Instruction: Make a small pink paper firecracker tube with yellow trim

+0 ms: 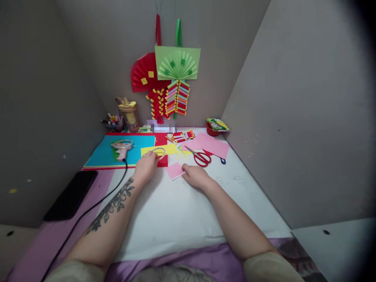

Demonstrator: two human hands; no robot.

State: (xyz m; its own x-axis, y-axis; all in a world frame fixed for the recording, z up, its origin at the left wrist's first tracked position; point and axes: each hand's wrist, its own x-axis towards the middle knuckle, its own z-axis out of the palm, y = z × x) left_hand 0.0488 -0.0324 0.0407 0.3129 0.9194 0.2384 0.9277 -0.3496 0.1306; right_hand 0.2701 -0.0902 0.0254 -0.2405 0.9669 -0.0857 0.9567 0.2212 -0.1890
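Observation:
My left hand (147,163) is closed on the near side of a thin white ring (163,150), which looks like a roll of tape, over a yellow paper strip (170,149). Between the thumb and fingers of my right hand (197,175) is the right edge of a small pink paper piece (174,171), with a white strip along its lower edge. Just beyond that hand lie red-handled scissors (202,158), blades pointing away to the left. Thin yellow and green paper scraps (181,153) are beside the blades.
A pink glue gun (122,153) with a black cord rests on blue paper (100,150); another ring lies over it. Larger pink paper (216,145) and small rolled paper tubes (179,137) lie farther back. A black phone-like slab (72,196) is at left. Paper fans (178,64) hang behind.

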